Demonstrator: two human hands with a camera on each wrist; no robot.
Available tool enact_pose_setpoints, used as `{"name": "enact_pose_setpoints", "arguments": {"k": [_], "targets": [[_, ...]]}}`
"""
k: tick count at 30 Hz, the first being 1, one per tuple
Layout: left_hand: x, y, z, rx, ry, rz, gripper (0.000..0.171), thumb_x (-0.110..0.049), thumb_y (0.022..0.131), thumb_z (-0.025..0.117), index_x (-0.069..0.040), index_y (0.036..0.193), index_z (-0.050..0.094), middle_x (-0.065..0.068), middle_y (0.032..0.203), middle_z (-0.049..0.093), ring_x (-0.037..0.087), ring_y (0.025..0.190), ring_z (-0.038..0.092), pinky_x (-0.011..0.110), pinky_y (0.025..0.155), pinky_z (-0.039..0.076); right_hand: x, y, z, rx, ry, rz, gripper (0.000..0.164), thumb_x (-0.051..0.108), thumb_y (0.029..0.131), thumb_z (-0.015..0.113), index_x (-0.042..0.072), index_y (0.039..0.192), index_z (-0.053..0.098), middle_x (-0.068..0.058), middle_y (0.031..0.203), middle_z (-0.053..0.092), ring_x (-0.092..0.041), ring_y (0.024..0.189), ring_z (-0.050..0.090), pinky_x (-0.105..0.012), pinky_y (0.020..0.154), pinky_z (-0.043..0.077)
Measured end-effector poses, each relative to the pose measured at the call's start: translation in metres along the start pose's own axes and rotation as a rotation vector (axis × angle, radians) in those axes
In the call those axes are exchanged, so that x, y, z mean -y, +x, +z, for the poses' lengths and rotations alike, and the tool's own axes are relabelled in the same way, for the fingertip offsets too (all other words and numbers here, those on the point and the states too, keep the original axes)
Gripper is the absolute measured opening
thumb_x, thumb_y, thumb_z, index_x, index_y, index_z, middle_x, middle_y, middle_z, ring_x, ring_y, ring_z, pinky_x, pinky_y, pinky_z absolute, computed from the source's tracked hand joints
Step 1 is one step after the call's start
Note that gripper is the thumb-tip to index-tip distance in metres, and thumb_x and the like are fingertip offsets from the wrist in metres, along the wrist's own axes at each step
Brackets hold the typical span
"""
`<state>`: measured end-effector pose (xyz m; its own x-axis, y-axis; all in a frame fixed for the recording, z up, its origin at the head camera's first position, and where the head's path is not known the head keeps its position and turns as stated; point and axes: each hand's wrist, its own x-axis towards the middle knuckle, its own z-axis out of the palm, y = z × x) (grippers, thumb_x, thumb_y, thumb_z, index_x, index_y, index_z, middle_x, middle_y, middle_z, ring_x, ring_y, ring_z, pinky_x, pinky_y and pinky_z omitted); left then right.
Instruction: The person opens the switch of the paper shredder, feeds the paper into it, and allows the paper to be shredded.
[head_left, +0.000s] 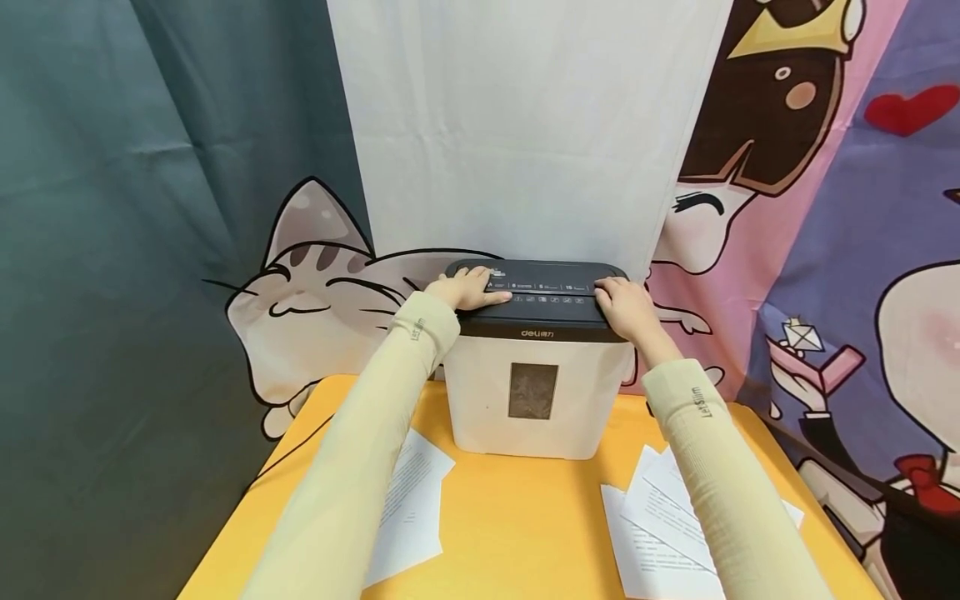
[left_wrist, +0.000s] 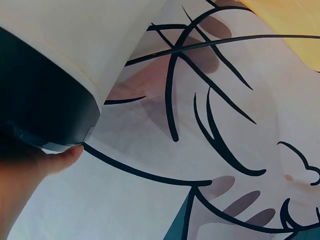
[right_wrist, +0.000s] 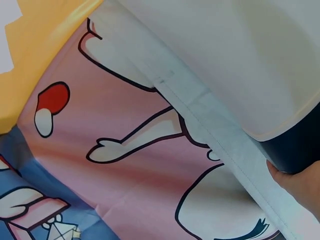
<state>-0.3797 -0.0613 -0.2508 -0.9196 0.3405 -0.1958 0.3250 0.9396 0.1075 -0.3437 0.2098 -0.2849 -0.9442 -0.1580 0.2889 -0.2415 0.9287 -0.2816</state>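
Note:
A paper shredder (head_left: 480, 392) with a white bin and a black top stands on the yellow table (head_left: 517, 517). My left hand (head_left: 467, 290) rests on the left end of the black top, its thumb stretched inward along the surface. On the right end lies my right hand (head_left: 624, 304), fingertips on the top near its edge. In the left wrist view a fingertip shows at the corner of the black shredder top (left_wrist: 50, 100). The right wrist view shows part of my right hand (right_wrist: 300, 185) against the dark top; its other fingers are hidden.
Printed paper sheets (head_left: 408, 508) lie under my left forearm. More printed sheets (head_left: 652, 525) are spread by the right forearm. A dark cord (head_left: 288, 454) crosses the table's left edge. Behind the shredder hangs a white cloth (head_left: 525, 133) between printed cartoon curtains (head_left: 300, 317).

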Motion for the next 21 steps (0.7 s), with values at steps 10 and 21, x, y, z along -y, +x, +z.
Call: {"name": "enact_pose_setpoints", "arguments": {"k": [10,21], "targets": [[0.001,0.003,0.005,-0.121,0.049,0.024,0.080,-0.066,0.092,0.030,-0.013,0.151,0.020,0.008,0.157,0.020,0.032,0.143,0.021,0.060,0.112,0.017,0.001,-0.003,-0.002,0.000,0.031,-0.014,0.041,0.016,0.101,0.033,-0.005,0.132,0.048,-0.028,0.138,0.044,-0.042,0.131,0.037,-0.056,0.109,0.026],[0.002,-0.009,0.011,-0.250,0.169,0.127,0.062,-0.054,0.098,0.034,-0.013,0.144,0.038,0.012,0.147,0.041,0.030,0.134,0.040,0.049,0.109,0.033,-0.003,-0.019,-0.010,0.045,0.140,-0.125,0.038,0.014,0.100,0.041,-0.007,0.130,0.048,-0.030,0.136,0.044,-0.044,0.129,0.037,-0.056,0.109,0.026]]}}
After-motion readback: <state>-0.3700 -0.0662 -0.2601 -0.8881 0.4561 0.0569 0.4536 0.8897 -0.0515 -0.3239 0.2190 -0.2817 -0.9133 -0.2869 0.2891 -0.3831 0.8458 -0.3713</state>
